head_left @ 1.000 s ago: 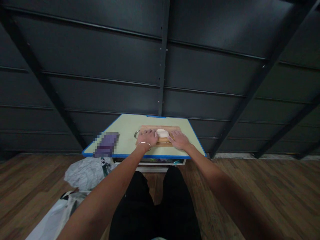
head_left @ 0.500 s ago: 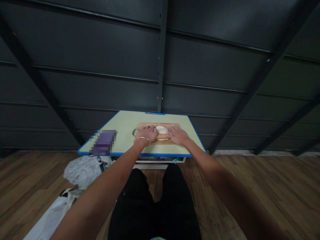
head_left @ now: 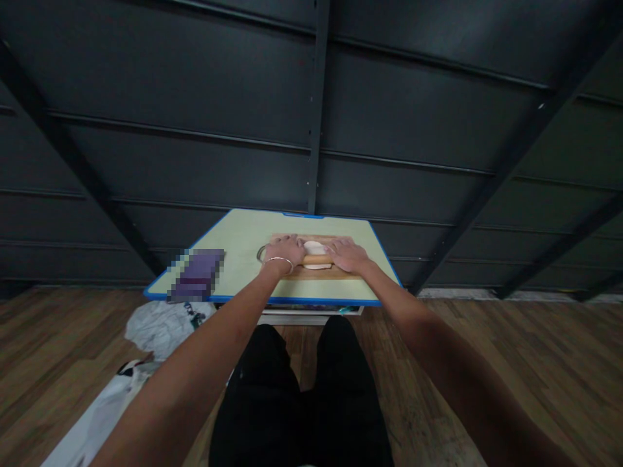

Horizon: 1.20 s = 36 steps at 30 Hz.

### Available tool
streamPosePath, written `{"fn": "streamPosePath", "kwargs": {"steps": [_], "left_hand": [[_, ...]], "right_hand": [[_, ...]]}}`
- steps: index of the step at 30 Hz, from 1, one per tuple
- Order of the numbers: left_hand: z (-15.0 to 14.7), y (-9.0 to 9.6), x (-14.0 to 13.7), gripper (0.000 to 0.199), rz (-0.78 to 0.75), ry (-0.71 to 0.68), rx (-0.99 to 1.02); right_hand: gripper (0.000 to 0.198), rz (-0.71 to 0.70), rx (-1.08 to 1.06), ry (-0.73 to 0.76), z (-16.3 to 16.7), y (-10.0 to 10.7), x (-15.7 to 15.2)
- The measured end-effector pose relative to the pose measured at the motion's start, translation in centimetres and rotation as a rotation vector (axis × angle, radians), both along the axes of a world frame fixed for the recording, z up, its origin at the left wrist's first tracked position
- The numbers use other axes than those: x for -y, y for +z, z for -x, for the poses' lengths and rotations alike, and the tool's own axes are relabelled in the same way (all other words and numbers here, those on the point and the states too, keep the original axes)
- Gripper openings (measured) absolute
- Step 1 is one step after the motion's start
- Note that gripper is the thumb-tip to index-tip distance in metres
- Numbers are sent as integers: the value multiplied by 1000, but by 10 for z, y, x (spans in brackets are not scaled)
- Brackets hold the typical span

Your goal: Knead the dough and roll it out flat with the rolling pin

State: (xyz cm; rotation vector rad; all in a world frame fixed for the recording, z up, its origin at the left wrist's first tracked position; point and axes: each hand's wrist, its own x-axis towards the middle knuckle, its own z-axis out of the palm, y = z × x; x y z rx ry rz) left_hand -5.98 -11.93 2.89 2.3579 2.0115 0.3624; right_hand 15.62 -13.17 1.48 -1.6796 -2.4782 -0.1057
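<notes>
A wooden rolling pin lies crosswise over a flat piece of pale dough. My left hand, with a bracelet at the wrist, covers the pin's left end. Over the right end rests my right hand, its fingers pointing inward and forward. Both palms press down on the pin, and the hands hide its ends. Dough shows between the hands, beyond the pin and in a thin strip on the near side. Beneath it all is a wooden cutting board, with a metal ring handle at its left.
The board sits on a pale yellow-green table edged in blue. A purple object, partly pixelated, lies at the table's left. White plastic bags are on the floor at lower left. A dark panelled wall stands behind the table.
The rolling pin has shifted slightly away from me over the dough, with both hands still on it. The whole view has also tilted a little.
</notes>
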Motion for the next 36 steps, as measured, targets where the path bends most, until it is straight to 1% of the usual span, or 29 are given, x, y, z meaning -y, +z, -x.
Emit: {"fn": "streamPosePath", "kwargs": {"steps": [3, 5, 9, 14, 18, 21, 25, 30, 33, 36], "left_hand": [[-1, 0, -3, 47, -37, 34, 30], [-1, 0, -6, 45, -36, 44, 40], [-1, 3, -11, 42, -23, 61, 53], [0, 5, -15, 36, -66, 64, 71], [2, 3, -25, 33, -43, 82, 124], [4, 0, -35, 32, -26, 96, 165], [5, -2, -44, 30, -102, 61, 181], [4, 0, -50, 30, -158, 35, 190], [3, 2, -55, 30, -148, 39, 190], [3, 0, -64, 31, -79, 68, 193]], "right_hand": [[58, -5, -11, -15, 1, 2, -2], [59, 1, -41, -56, 3, 4, -2], [64, 42, -69, -104, 7, 10, -3], [67, 87, -69, -128, 8, 14, -9], [69, 102, -65, -117, 9, 15, -17], [73, 116, -61, -142, 10, 16, -25], [79, 164, -79, -177, 11, 20, -33], [78, 200, -92, -205, 13, 27, -40], [79, 227, -93, -207, 13, 28, -46], [82, 263, -97, -199, 11, 25, -56]]}}
